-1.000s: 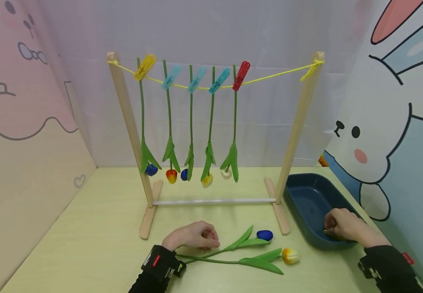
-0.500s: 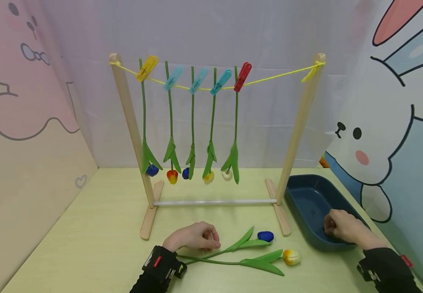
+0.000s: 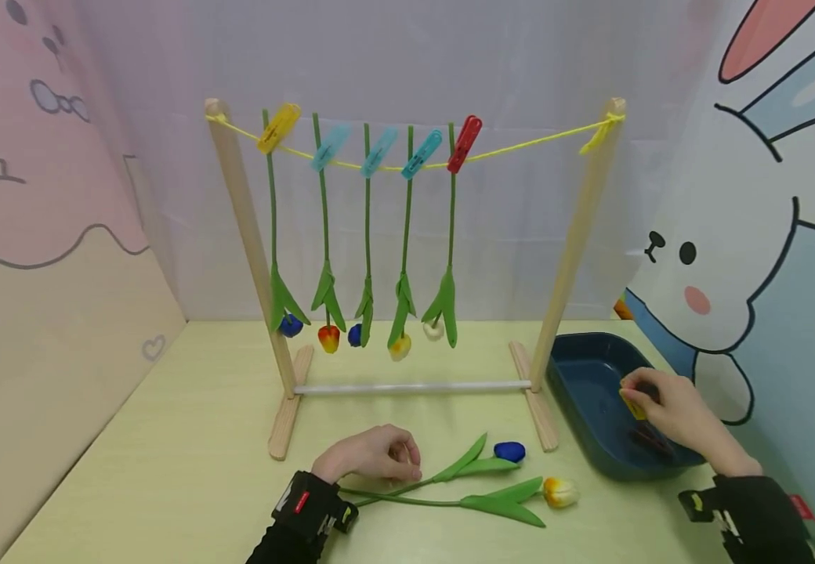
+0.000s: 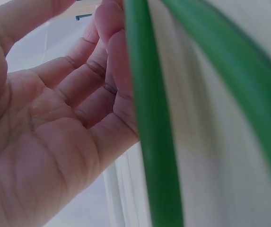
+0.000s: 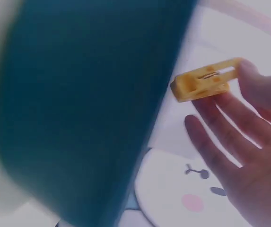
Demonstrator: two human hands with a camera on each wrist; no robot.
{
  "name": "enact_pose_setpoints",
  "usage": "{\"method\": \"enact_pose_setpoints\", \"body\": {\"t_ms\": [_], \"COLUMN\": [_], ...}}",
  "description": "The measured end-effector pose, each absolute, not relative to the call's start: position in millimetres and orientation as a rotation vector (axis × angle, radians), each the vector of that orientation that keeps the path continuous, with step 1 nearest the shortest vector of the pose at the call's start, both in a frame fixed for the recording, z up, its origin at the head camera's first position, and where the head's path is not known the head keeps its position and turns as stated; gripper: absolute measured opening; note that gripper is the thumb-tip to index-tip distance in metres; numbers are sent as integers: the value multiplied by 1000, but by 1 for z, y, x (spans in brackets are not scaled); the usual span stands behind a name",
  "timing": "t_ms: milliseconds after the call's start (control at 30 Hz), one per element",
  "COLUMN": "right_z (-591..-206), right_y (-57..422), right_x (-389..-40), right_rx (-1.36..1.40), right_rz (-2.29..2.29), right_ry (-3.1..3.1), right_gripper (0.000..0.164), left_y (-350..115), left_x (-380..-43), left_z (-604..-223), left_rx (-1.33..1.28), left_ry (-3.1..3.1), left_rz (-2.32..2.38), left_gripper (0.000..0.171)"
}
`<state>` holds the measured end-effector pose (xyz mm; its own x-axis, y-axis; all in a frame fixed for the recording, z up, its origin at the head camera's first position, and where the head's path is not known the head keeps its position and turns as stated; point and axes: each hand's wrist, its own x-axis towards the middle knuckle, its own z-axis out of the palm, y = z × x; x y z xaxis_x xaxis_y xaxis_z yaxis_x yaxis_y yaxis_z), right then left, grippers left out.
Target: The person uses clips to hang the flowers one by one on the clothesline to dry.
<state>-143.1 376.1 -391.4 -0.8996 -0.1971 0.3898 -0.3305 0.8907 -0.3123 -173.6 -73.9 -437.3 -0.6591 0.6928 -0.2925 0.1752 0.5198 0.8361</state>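
Between thumb and fingers my right hand (image 3: 675, 411) pinches a yellow clothespin (image 5: 204, 80), held over the dark blue tray (image 3: 577, 376). A dark brownish thing, perhaps another clothespin (image 3: 650, 440), lies in the tray below. On the table rests my left hand (image 3: 374, 454), fingers loosely curled and holding nothing. Close beside it, in the left wrist view, runs a green stem (image 4: 152, 118). Two artificial tulips lie at that hand: a blue tulip (image 3: 509, 452) and, nearer, a yellow-white tulip (image 3: 560, 493). Their stem ends pass by the left wrist.
A wooden frame (image 3: 570, 258) carries a yellow string (image 3: 534, 146). Several tulips hang head down from it by a yellow clip (image 3: 279, 128), light blue clips and a red clip (image 3: 465, 144). The tray stands right of the frame, beside a wall with a rabbit drawing.
My right hand has risen from the tray's bottom with a yellow clothespin, uncovering the dark thing there. The left hand and the tulips have stayed in place.
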Motion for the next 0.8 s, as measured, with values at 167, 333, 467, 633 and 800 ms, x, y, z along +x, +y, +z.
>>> {"method": "enact_pose_setpoints", "body": {"t_ms": [167, 333, 467, 633, 800], "right_z": [-376, -376, -381, -386, -390], "right_y": [350, 318, 299, 284, 279], "right_x": [-145, -154, -164, -170, -170], "right_rx": [220, 220, 321, 344, 305], "right_rz": [770, 1034, 1202, 1355, 1398], "right_ry": [-2567, -2415, -2333, -2233, -2187], "right_gripper": [10, 15, 15, 17, 18], "left_y": [-76, -74, -71, -65, -64], "left_x": [-174, -174, -172, -168, -163], "left_z": [-436, -437, -437, -437, -436], "left_rx": [706, 731, 741, 762, 742], "left_ry": [2128, 2120, 2173, 2269, 2297], "left_rz": [1078, 1070, 1044, 986, 966], "left_gripper": [17, 15, 11, 11, 12]}}
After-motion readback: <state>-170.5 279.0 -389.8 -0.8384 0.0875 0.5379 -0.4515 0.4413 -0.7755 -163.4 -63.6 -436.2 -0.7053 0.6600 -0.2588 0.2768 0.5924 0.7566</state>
